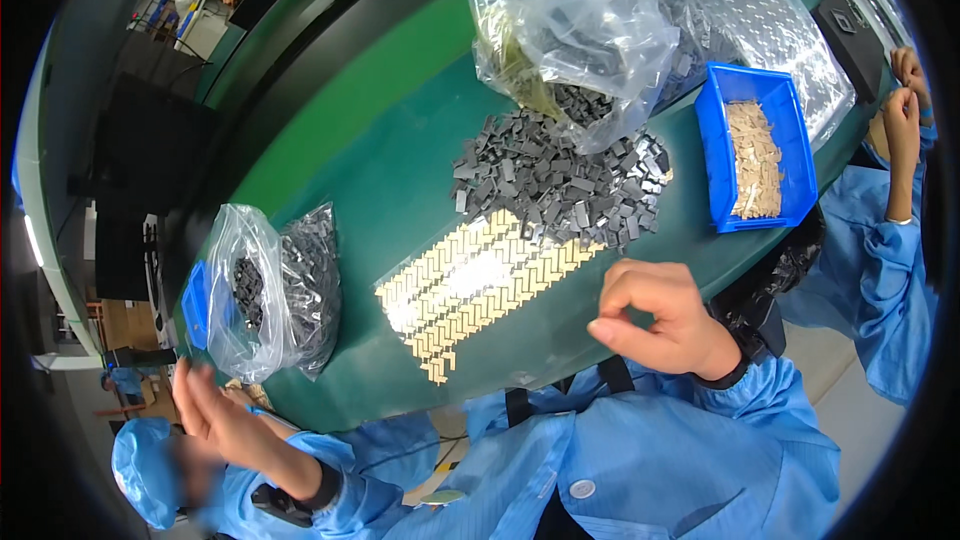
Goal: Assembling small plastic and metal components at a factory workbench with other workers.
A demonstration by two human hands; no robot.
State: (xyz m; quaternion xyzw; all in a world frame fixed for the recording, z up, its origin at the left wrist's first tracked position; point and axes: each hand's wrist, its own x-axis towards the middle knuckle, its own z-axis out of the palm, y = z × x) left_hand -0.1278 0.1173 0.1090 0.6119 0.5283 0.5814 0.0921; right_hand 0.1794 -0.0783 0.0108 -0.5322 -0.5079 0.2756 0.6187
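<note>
My left hand [225, 427] is raised at the lower left, fingers stretched out and slightly blurred, nothing visible in it. It is nearest to a clear plastic bag [318, 280] of small dark pieces. At the table's front edge, my right hand [665, 320] has its thumb and forefinger curled together in a loop; anything between the tips is too small to make out. Between my hands lies a sheet of small cream-coloured strips [490, 285] in a herringbone-like pattern. A loose heap of small dark grey rectangular blocks [560, 175] covers its far edge.
Behind the heap stands a large clear plastic bag [580, 20], beside sheets of patterned silvery packaging [765, 30]. A blue bin [715, 155] at the right holds small tan pieces [755, 160]. Other people sit at both sides; one's hands [905, 95] show at far right.
</note>
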